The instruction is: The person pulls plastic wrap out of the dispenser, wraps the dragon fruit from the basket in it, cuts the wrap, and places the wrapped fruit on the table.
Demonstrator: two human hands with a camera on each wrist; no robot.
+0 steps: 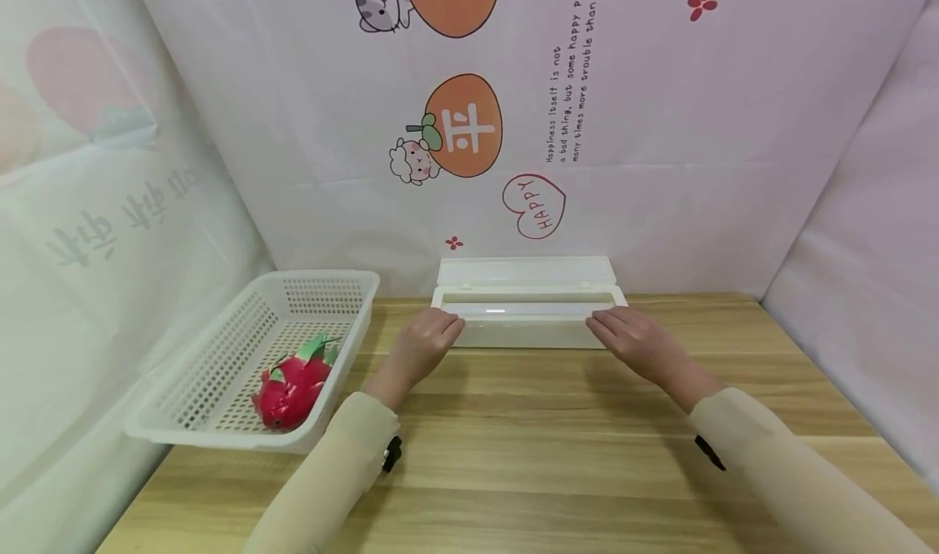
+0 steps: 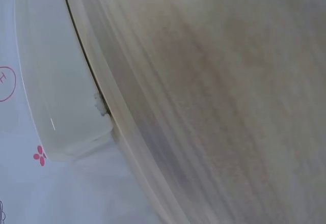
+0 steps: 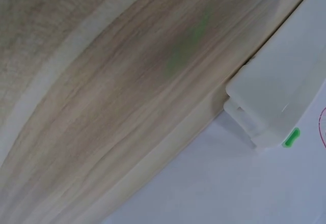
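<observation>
A long white box (image 1: 526, 334) stands at the back of the table with its lid (image 1: 526, 272) raised behind it. Inside its trough lies a pale, glossy strip (image 1: 528, 309). My left hand (image 1: 425, 344) has its fingers curled at the front left corner of the box. At the front right corner, my right hand (image 1: 632, 342) is curled in the same way. Both hands grip at the upper front edge, the fingertips hidden in part. In the left wrist view, one end of the white box (image 2: 66, 91) shows; the right wrist view has the other end (image 3: 280, 91), with a green piece (image 3: 291, 137).
A white plastic basket (image 1: 220, 437) stands on the left, holding a red dragon fruit (image 1: 293, 391) with green tips. Wood-grain table (image 1: 543, 456) lies before the box. Printed white sheets (image 1: 660, 130) rise behind it and on both sides.
</observation>
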